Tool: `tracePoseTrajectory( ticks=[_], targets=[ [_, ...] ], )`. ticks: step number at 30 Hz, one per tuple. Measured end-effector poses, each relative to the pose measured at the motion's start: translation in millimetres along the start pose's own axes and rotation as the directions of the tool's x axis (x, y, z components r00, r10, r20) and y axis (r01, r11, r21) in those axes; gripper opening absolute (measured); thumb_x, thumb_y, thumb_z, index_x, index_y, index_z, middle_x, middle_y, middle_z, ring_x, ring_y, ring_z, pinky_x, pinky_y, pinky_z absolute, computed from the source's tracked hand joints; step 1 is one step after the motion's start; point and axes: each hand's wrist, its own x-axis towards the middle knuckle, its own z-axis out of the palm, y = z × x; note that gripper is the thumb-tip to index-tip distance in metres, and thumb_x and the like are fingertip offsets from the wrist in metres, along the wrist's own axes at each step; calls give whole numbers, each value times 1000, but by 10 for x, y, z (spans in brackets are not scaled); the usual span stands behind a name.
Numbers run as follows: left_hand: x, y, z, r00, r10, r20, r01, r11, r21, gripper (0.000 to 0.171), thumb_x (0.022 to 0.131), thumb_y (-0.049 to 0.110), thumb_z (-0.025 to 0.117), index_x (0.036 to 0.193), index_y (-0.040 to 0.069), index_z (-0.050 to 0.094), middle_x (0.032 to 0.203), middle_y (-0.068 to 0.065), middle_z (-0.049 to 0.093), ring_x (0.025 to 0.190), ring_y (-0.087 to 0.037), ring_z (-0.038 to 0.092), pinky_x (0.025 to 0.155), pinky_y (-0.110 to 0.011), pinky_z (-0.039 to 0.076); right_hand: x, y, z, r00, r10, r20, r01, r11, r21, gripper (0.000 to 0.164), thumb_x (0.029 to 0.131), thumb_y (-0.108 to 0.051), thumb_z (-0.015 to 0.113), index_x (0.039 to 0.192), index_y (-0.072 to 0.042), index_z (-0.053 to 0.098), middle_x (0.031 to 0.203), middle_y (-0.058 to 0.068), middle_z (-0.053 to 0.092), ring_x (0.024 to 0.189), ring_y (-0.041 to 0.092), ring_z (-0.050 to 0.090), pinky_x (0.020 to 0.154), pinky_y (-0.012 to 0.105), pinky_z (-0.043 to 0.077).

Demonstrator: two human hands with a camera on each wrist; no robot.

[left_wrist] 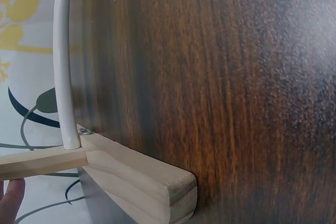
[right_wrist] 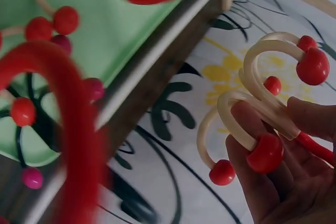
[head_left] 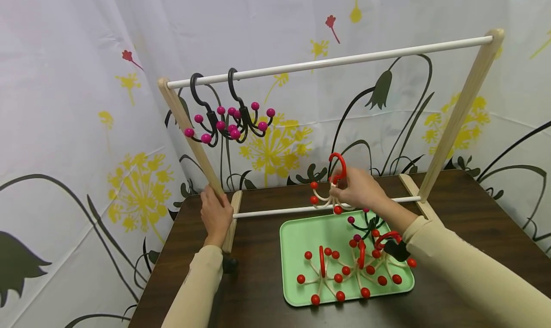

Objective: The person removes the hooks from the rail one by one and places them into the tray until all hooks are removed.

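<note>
My right hand (head_left: pixel 355 189) pinches a multi-arm hook hanger (head_left: pixel 337 168) with a red hook, cream arms and red ball tips, in front of the rack and above the tray's back edge. In the right wrist view, thumb and fingers hold the hanger (right_wrist: pixel 257 103) where its arms join the red part. My left hand (head_left: pixel 216 213) grips the left wooden post (head_left: pixel 202 163) of the rack near its base; only a fingertip shows in the left wrist view. Two black hangers (head_left: pixel 212 115) with magenta balls hang from the white top rod (head_left: pixel 327 64), towards its left end.
A green tray (head_left: pixel 297 237) on the dark wooden table (head_left: pixel 258 280) holds several red-and-cream hangers (head_left: pixel 322 266) and a black one (head_left: pixel 371 225) with magenta balls. The rack's lower rod (head_left: pixel 275 212) runs behind the tray. A patterned curtain (head_left: pixel 86 79) hangs at the back.
</note>
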Motion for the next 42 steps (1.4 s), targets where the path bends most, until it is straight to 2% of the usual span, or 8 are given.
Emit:
tracePoseTrajectory(
  ticks=[5,9,15,21,27,33,37,42],
  targets=[
    [4,17,-3,1000,-10,3,10,1000,3,40,90,12,63,124,-1,46,98,-24,48,74,-53,57,65,-62,45,-15,133,93,999,50,0,-50,999,0,19,88,-22,68,103,-12,73,91,6,74,80,21,67,58,34,47],
    [0,23,4,1000,-13,13,13,1000,2,40,91,12,63,125,-1,46,99,-24,48,75,-53,58,65,-62,45,-14,229,144,997,73,2,-73,997,3,18,87,-19,67,103,-13,73,82,2,72,67,18,63,54,33,44],
    [3,12,14,1000,-8,14,8,1000,0,41,91,12,63,126,-1,46,98,-23,48,74,-52,58,66,-61,46,-4,355,199,997,29,73,-31,999,20,15,89,-11,65,99,-4,73,74,3,69,55,16,52,53,32,39],
    [12,13,15,1000,-8,7,8,1000,8,41,90,12,64,124,-1,46,97,-23,48,74,-52,57,65,-61,45,-2,417,238,995,14,100,-16,1000,25,12,90,-7,65,96,-2,73,77,5,71,60,16,62,56,32,44],
    [7,3,16,1000,-15,14,14,1000,12,42,90,12,64,125,-1,45,99,-23,48,75,-52,57,66,-61,45,-9,429,258,992,18,126,-16,1000,-12,9,88,-5,66,92,-4,74,79,4,71,61,15,56,59,32,44],
    [-7,-7,18,999,-18,28,18,1000,11,41,91,13,63,126,-1,45,99,-23,48,75,-52,58,66,-61,46,9,417,250,987,-20,161,35,996,-88,7,85,-5,68,90,-4,73,89,5,71,71,17,61,67,35,48],
    [-8,-1,10,999,-26,28,26,1000,7,40,91,13,63,125,0,45,99,-23,48,74,-52,58,66,-60,46,12,412,258,979,-6,204,26,995,-95,11,84,-8,71,94,-4,74,93,6,72,80,21,65,70,38,50],
    [-1,-10,12,1000,-16,16,16,1000,3,40,91,13,63,124,0,45,98,-22,48,74,-52,57,66,-61,46,18,419,302,970,10,243,14,995,-97,14,84,-11,74,96,-4,74,83,3,70,75,19,63,68,37,50]
  ],
)
